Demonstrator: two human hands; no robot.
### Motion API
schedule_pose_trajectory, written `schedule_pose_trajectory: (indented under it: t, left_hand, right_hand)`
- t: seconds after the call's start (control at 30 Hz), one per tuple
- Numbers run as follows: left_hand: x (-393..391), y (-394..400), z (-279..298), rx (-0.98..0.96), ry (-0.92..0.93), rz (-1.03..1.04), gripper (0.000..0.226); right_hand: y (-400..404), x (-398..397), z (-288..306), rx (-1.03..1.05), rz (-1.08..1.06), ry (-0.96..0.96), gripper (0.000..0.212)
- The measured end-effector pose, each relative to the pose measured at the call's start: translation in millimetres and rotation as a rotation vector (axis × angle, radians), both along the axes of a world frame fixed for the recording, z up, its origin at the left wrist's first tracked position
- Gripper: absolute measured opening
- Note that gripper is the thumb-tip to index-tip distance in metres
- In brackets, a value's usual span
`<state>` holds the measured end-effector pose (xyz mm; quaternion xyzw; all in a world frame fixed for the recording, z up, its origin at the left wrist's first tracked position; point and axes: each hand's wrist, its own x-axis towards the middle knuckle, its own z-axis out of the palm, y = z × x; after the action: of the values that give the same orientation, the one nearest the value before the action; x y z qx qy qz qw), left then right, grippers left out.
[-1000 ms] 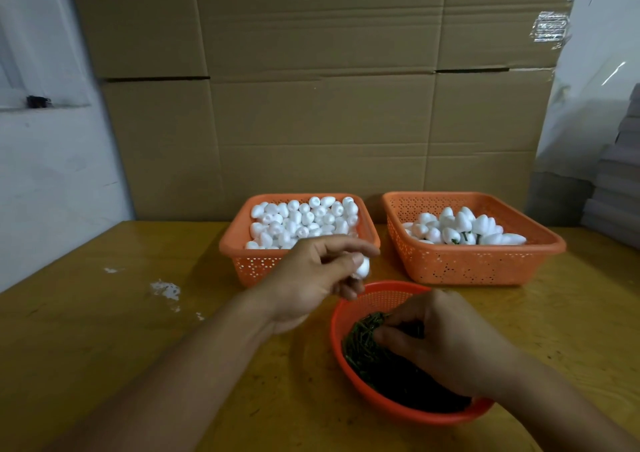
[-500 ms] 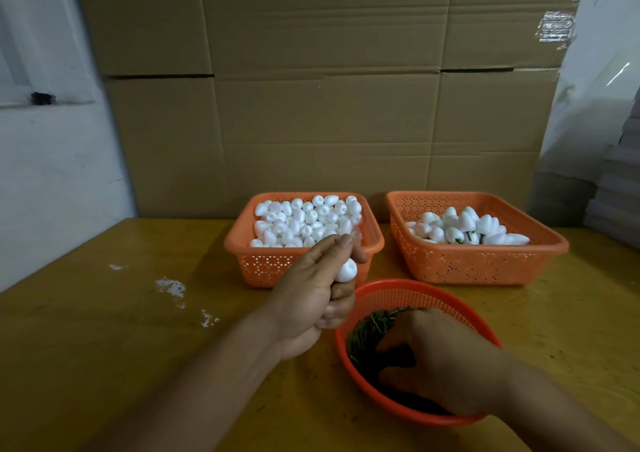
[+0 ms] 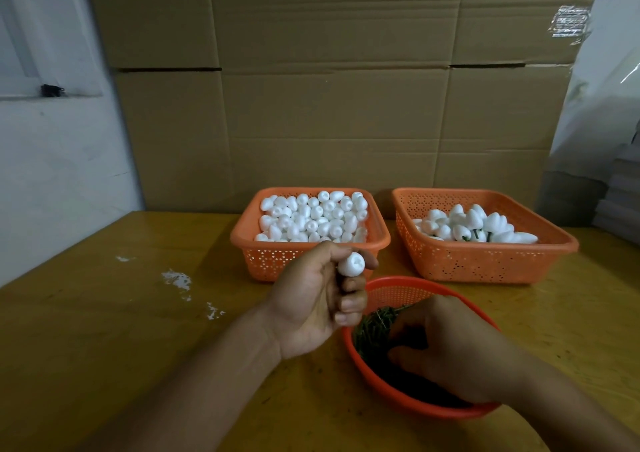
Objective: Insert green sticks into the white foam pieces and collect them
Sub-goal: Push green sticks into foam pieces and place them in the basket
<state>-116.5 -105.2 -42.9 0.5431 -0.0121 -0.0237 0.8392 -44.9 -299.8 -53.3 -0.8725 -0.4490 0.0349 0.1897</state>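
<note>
In left hand [image 3: 311, 299]: white (dimpled) foam piece [image 3: 351, 263]

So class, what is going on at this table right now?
A person is assembling foam pieces. The left hand pinches one white foam piece above the table, while the right hand reaches into the round red basket of green sticks. Behind, one orange basket holds plain foam pieces; the other holds finished ones.
</note>
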Motion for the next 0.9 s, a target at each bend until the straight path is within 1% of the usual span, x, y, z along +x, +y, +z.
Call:
schedule_pose_trajectory:
  t: [0.13,0.27,0.37,0.53,0.6,0.67,0.77,0.83,0.9]
  left_hand:
    - [-0.4,-0.8,-1.8,0.007,-0.014,-0.009,0.024]
    - [-0.4,-1.0,-2.1,0.016,-0.045,0.011,0.037]
    - [-0.8,-1.9,-1.6,0.013,-0.054,0.045,0.039]
    - [-3.3,-3.7,-1.0,0.036,-0.062,0.076,0.031]
    - [-3.7,-3.8,-1.4,0.05,-0.048,0.081,0.033]
    - [-3.5,-3.8,-2.2,0.058,-0.028,0.088,0.043]
    - [-3.1,-5.3,-2.7,0.062,-0.017,0.1,0.048]
    - [-3.4,-6.8,-2.6,0.067,-0.015,0.109,0.051]
    - [-3.9,-8.0,-3.1,0.067,-0.011,0.115,0.051]
  right_hand:
    - [-1.5,0.8,1.8,0.087,-0.074,-0.034,0.004]
    - [-2.5,0.5,4.2,0.158,-0.108,-0.048,0.006]
    - [-2.3,-1.3,3.7,0.227,-0.078,-0.034,0.006]
    - [-2.2,-4.9,3.3,0.372,-0.03,-0.065,0.01]
    - [-1.2,-5.6,4.0,0.46,0.0,-0.017,0.012]
    - [0.1,-6.8,3.7,0.536,0.023,0.018,0.009]
    - [1.9,-9.1,3.5,0.706,0.017,0.112,0.022]
    - [2.8,-10.3,4.2,0.832,0.037,0.236,0.018]
    - [3.6,-12.8,5.4,0.894,0.103,0.283,0.014]
